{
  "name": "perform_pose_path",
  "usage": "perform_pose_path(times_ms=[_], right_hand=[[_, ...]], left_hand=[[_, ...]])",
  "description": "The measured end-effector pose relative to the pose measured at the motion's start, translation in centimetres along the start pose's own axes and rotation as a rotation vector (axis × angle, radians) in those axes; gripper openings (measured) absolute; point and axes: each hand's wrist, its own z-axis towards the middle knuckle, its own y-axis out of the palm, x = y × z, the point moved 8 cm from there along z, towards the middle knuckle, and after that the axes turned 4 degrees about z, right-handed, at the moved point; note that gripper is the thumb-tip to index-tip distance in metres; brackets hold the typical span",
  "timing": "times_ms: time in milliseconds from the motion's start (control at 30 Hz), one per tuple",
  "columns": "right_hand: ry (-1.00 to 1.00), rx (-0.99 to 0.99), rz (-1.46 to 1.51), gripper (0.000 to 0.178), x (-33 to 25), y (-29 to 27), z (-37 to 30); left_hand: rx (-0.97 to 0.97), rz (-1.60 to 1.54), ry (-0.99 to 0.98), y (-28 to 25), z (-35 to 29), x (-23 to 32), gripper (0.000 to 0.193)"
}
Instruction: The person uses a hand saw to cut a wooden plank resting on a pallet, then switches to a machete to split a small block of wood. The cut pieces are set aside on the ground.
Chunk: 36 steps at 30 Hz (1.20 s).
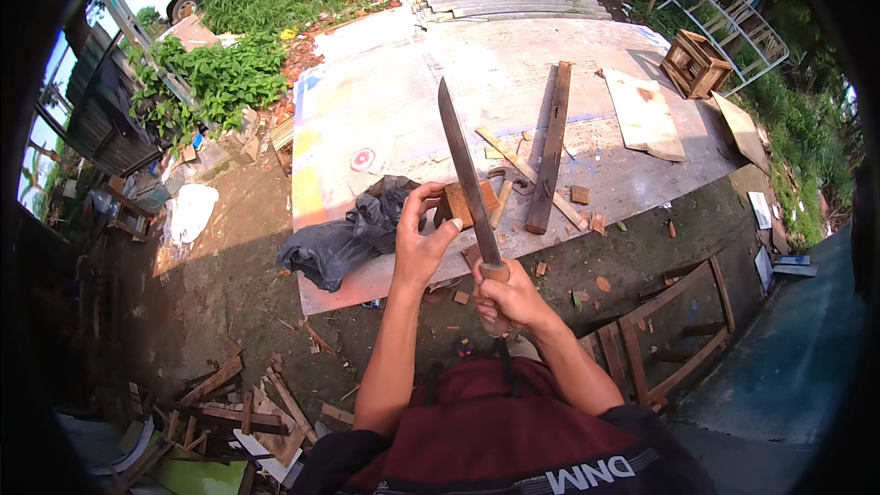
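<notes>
Wrapped round the wooden handle of a long machete (468,170), my right hand (509,298) is closed. The blade points away from me and tilts a little left, passing in front of a brown wooden block (456,205). My left hand (423,236) grips that block from its left side, thumb and fingers curled on it, at the near edge of the flat board (403,119). A crumpled black plastic bag (344,234) lies just left of my left hand. The blade hides part of the block, so I cannot tell whether the two touch.
A dark wooden beam (553,151), a thin wooden strip (524,170) and small offcuts lie right of the blade. Farther right are a plywood piece (642,115) and a wooden crate (695,64). A wooden frame (674,335) stands near right; scrap wood (243,408) is heaped near left.
</notes>
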Motion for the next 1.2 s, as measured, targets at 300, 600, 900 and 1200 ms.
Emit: perform_pose_path(times_ms=[300,600,900,1200], right_hand=[[-0.729,0.464,-0.682,0.010,-7.4,2.3,-2.9],[-0.849,0.315,-0.604,0.010,-12.2,7.2,-5.1],[-0.241,0.356,-0.545,0.011,-1.3,-1.1,0.9],[-0.225,0.207,-0.246,0.009,-3.3,1.6,0.4]], left_hand=[[0.033,0.046,-0.029,0.4,2.1,-0.2,0.053],[0.040,0.010,-0.042,-0.4,2.1,-0.3,0.054],[0.002,0.064,0.042,-0.1,1.1,0.0,0.057],[0.032,-0.044,-0.075,-1.3,0.8,0.0,0.056]])
